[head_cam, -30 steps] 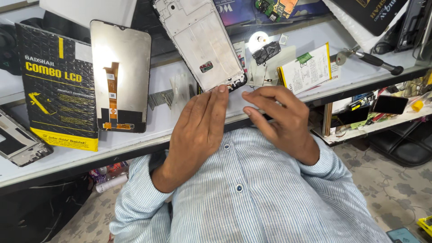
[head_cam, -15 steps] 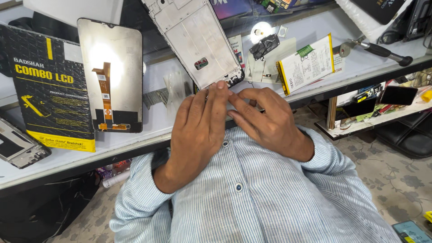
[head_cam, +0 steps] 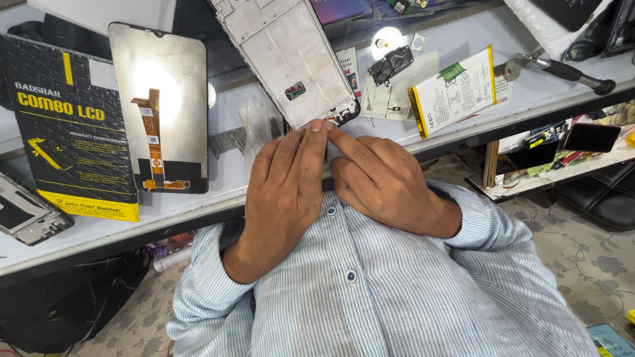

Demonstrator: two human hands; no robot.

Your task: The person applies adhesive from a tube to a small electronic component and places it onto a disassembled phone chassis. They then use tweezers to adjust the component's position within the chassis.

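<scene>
- Landmark: white phone frame [head_cam: 288, 59], one of it, lying flat on the pale surface [head_cam: 198, 205]. Its long axis ran diagonally, bottom end pointing toward the person and slightly right, top end running off the upper edge of view.
- Left hand [head_cam: 284, 192] was at the frame's bottom edge, fingers extended and close together, fingertips touching that edge. Grip not closed around anything.
- Right hand [head_cam: 383, 182] was just right of the left hand, index fingertip at the same bottom edge, other fingers curled under. Cannot tell whether it was pinching anything.
- Left of frame: one loose display panel [head_cam: 159, 109], face down, orange flex strip along its middle; further left, one black rectangular box [head_cam: 66, 125] with yellow lettering and a yellow bottom band.
- Right of frame: one white flat battery [head_cam: 456, 92], yellow edge, green sticker at its top, tilted.
- Further right: one black-handled tool [head_cam: 562, 69].
</scene>
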